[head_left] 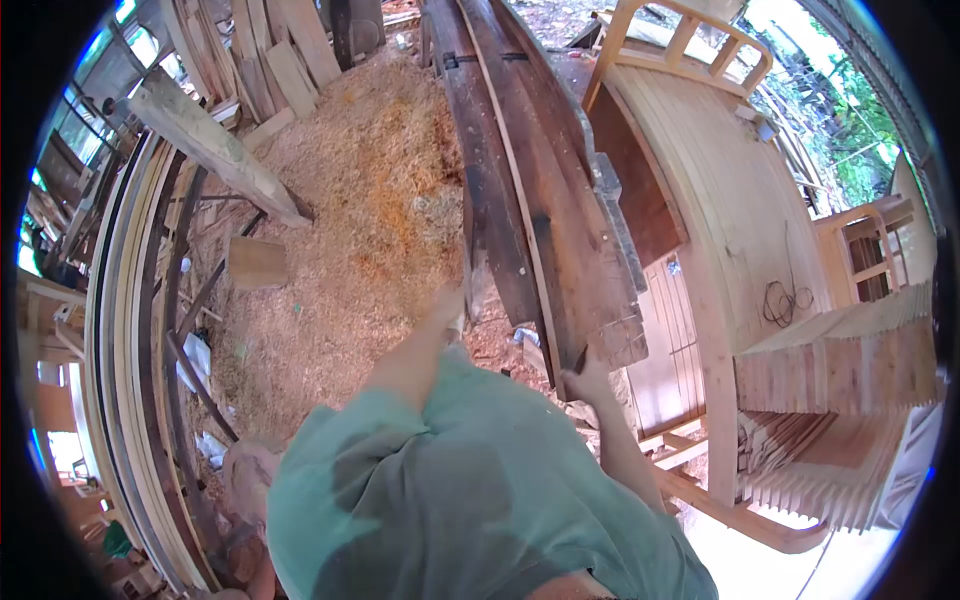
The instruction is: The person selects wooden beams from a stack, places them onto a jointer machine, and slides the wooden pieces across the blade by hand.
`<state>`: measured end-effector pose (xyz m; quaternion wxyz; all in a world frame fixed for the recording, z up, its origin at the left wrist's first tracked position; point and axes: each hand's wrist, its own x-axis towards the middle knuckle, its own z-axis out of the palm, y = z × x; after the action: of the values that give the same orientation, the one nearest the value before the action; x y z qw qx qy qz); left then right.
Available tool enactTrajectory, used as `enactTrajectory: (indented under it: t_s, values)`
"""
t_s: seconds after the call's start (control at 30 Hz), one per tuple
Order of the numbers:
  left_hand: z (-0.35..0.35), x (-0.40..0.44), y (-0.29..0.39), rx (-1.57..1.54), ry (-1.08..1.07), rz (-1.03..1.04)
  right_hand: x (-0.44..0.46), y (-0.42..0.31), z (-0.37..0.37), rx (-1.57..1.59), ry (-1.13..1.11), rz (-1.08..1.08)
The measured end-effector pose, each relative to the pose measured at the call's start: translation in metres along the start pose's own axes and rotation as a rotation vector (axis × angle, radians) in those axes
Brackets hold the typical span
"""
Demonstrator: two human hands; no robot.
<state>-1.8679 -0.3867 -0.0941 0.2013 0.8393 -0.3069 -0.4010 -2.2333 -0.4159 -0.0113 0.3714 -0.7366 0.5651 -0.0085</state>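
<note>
My right hand [590, 380] is closed at the near end of a long, dark wooden plank [560, 240]. A small dark thing pokes up from its fingers, too small to name. Left of the planks, my left hand [451, 305] reaches forward and down, smeared, its fingers unclear. It is nearest to a second dark plank [492, 200], and I cannot tell whether it touches it. A narrow pale strip [508, 160] runs lengthwise between the two planks.
Sawdust [370, 180] covers the ground to the left, with a wood block [257, 262] and a slanting post [220, 150]. Long boards [130, 330] are stacked at far left. On the right stand a wooden bed frame [715, 150] and stacked slats [840, 370].
</note>
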Motion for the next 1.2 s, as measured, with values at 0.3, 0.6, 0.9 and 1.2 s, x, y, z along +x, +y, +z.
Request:
enactTrajectory:
  t_s: [0.3,0.6,0.9,1.2]
  values:
    - [-0.042,-0.04,-0.123,0.267,-0.024,-0.289,-0.215,-0.095,-0.23,1.146,-0.122,-1.667]
    - [-0.063,-0.043,-0.066,0.238,-0.058,-0.113,-0.194,-0.233,-0.239,1.045,0.076,-1.894]
    - [-0.049,-0.024,-0.097,0.05,0.156,-0.176,-0.184,-0.254,-0.241,1.098,0.051,-1.806]
    - [-0.052,-0.049,-0.111,0.025,0.185,-0.252,-0.193,-0.25,-0.262,0.832,0.074,-1.598]
